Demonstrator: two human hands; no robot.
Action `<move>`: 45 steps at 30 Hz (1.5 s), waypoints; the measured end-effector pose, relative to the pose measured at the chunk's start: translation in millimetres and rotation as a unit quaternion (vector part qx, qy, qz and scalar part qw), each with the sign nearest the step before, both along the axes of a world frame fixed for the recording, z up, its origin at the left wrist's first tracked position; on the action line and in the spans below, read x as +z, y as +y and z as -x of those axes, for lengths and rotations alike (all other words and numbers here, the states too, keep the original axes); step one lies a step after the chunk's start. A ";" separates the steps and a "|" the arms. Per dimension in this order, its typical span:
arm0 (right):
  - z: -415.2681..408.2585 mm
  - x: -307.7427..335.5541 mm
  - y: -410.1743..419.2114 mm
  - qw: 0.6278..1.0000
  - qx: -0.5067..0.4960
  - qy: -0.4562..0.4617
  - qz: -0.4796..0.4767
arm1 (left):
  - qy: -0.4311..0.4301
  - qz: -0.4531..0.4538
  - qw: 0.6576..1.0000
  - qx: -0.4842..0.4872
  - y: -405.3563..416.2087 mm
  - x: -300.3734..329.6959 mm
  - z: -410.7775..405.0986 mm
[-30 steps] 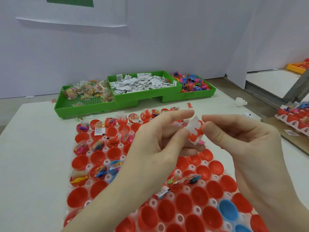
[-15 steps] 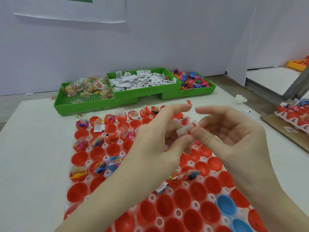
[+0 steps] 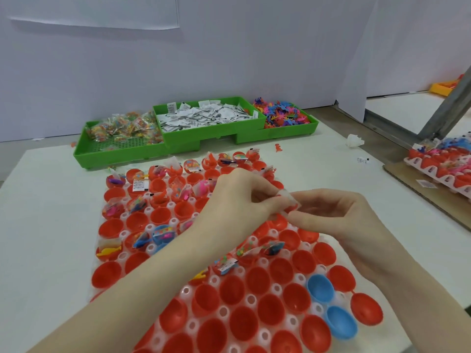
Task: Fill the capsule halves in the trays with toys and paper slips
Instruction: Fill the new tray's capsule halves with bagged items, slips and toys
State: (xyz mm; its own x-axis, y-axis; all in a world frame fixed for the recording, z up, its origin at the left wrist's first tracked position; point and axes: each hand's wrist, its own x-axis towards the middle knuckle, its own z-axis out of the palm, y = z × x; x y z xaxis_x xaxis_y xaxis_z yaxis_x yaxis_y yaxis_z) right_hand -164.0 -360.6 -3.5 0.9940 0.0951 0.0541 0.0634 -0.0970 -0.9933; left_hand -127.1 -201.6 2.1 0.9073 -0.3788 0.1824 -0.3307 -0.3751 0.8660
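A clear tray (image 3: pixel 251 300) holds many red capsule halves and two blue ones (image 3: pixel 320 289). Several halves at the back and middle hold small toy packets and paper slips. My left hand (image 3: pixel 237 197) and my right hand (image 3: pixel 331 215) meet just above the tray's middle right. Both pinch one small clear packet with a red toy (image 3: pixel 288 203) between their fingertips, low over a red half. My left forearm crosses the tray and hides several halves.
Three green bins stand at the table's back: bagged toys (image 3: pixel 122 128), paper slips (image 3: pixel 204 115), loose coloured figures (image 3: pixel 283 113). A second filled tray (image 3: pixel 443 164) sits on cardboard at the right. A crumpled white scrap (image 3: pixel 354 140) and a loose red figure (image 3: pixel 278 148) lie nearby.
Both hands have come down from chest height toward the tray's middle right, still holding the small packet between them. The view has tilted down a little.
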 end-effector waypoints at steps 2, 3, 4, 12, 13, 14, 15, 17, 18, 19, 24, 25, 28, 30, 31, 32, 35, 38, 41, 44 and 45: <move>-0.1 1.9 -8.7 0.999 -0.019 -0.001 0.039 | -0.069 -0.077 0.995 0.013 -4.2 -0.9 0.5; -0.5 1.0 -14.1 0.998 -0.046 -0.004 0.048 | -0.097 -0.115 0.989 0.011 -7.0 -1.3 1.1; -0.1 -0.5 -18.8 0.995 -0.080 -0.008 0.054 | -0.115 -0.159 0.981 0.004 -10.4 -1.8 2.6; 27.2 -12.8 -31.7 0.956 -0.082 -0.078 0.271 | -0.210 -0.328 0.921 -0.022 -26.6 -14.2 5.2; 30.5 -13.6 -32.2 0.948 -0.085 -0.097 0.291 | -0.214 -0.336 0.917 -0.028 -27.5 -16.3 4.7; 33.4 -15.0 -32.4 0.941 -0.085 -0.112 0.307 | -0.216 -0.343 0.914 -0.032 -28.0 -18.0 4.5; 35.4 -16.8 -32.2 0.935 -0.083 -0.122 0.321 | -0.217 -0.348 0.911 -0.034 -28.4 -19.0 4.2; 37.5 -21.3 -32.5 0.926 -0.082 -0.127 0.345 | -0.213 -0.355 0.909 -0.040 -29.8 -19.9 3.8; 37.9 -23.6 -32.8 0.923 -0.086 -0.126 0.353 | -0.209 -0.359 0.909 -0.044 -30.6 -19.9 3.5; 37.9 -25.6 -33.6 0.920 -0.090 -0.127 0.360 | -0.206 -0.362 0.908 -0.047 -31.4 -19.9 3.0; 41.4 -31.4 -29.1 0.884 -0.087 -0.168 0.427 | -0.209 -0.389 0.895 -0.060 -37.3 -19.9 4.5; 42.1 -31.8 -26.4 0.873 -0.076 -0.183 0.446 | -0.212 -0.400 0.889 -0.066 -38.5 -19.9 4.8; 41.2 -31.7 -20.7 0.852 -0.046 -0.194 0.484 | -0.211 -0.424 0.877 -0.077 -41.7 -18.0 4.7; 40.7 -31.6 -20.0 0.840 -0.043 -0.207 0.500 | -0.216 -0.434 0.870 -0.088 -43.4 -16.7 5.7; 41.0 -30.9 -19.3 0.834 -0.040 -0.210 0.508 | -0.220 -0.434 0.869 -0.093 -43.5 -16.5 6.5; 41.1 -31.2 -18.9 0.831 -0.035 -0.213 0.513 | -0.223 -0.432 0.869 -0.096 -42.9 -16.6 7.2; 41.4 -31.0 -19.5 0.831 -0.018 -0.200 0.518 | -0.213 -0.428 0.872 -0.104 -39.2 -18.8 7.4; 41.1 -29.8 -21.4 0.835 -0.016 -0.196 0.514 | -0.188 -0.420 0.882 -0.098 -37.3 -20.0 3.4; 40.7 -26.5 -22.4 0.844 -0.038 -0.210 0.493 | -0.176 -0.388 0.900 -0.093 -35.8 -22.3 -0.2; 35.3 -23.3 -25.5 0.846 -0.072 -0.241 0.470 | -0.186 -0.373 0.905 -0.089 -31.3 -26.1 -2.1; 32.7 -21.6 -26.5 0.847 -0.082 -0.251 0.461 | -0.195 -0.372 0.904 -0.085 -29.5 -25.9 -1.1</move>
